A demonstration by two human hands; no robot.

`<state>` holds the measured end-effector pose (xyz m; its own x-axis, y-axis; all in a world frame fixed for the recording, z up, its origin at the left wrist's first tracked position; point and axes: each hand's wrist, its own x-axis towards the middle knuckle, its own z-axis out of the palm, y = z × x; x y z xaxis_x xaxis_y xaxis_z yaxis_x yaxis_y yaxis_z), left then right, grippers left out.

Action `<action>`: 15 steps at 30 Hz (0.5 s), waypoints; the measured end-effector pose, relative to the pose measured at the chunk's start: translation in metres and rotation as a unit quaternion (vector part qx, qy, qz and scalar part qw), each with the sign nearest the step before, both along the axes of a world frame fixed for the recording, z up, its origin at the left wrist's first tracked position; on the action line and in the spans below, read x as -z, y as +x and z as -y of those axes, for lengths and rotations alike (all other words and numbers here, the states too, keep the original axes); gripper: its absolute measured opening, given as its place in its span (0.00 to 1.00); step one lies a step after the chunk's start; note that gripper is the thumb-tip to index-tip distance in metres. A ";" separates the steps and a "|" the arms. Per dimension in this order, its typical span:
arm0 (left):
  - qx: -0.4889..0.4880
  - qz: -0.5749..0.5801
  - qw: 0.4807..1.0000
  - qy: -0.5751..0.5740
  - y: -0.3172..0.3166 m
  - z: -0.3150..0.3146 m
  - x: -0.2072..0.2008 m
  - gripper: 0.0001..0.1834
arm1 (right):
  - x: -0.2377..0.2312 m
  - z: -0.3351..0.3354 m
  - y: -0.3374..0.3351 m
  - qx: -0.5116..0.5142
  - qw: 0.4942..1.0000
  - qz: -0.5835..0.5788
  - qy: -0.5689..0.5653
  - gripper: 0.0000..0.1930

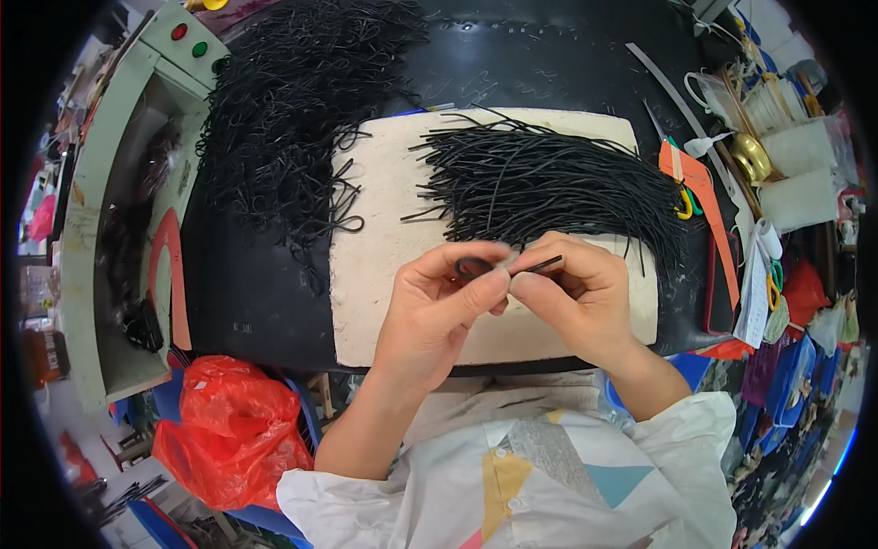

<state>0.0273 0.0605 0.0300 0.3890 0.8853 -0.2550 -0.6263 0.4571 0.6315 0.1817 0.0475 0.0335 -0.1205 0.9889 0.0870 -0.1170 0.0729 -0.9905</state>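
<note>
Over the near half of a cream board (384, 302), my left hand (448, 297) and my right hand (576, 288) meet with thumbs and fingertips pinched together. Between them is a thin black cord (472, 267), bent into a loop at the left fingers, with a short end sticking out past the right thumb. Whether the cord is knotted is hidden by my fingertips. Just beyond my hands, a thick bundle of straight black cords (540, 183) lies across the board. To the far left rises a tangled heap of looped black cords (293, 110), partly overlapping the board's edge.
A grey-green metal housing (91, 229) with red and green buttons stands at left. Scissors (686, 203), an orange strip (704, 197) and a metal ruler (677, 91) lie at right. A red plastic bag (233, 430) sits below the table's left edge.
</note>
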 end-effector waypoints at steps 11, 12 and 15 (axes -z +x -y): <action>-0.103 -0.445 0.802 0.385 -0.006 0.015 -0.012 0.09 | -0.018 -0.006 0.015 -0.078 0.985 0.017 -0.153 0.05; -0.118 -0.426 0.823 0.355 -0.005 0.018 -0.015 0.08 | -0.013 -0.004 0.019 -0.070 0.988 0.134 -0.025 0.03; -0.157 -0.328 0.910 0.200 0.007 0.024 -0.030 0.06 | -0.008 -0.006 0.031 -0.070 0.938 0.294 0.169 0.03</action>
<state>0.0341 0.0360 0.0599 -0.0189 0.9995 0.0269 -0.1152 -0.0289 0.9929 0.2125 0.0531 0.0418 -0.3717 0.8881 0.2704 0.4111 0.4186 -0.8098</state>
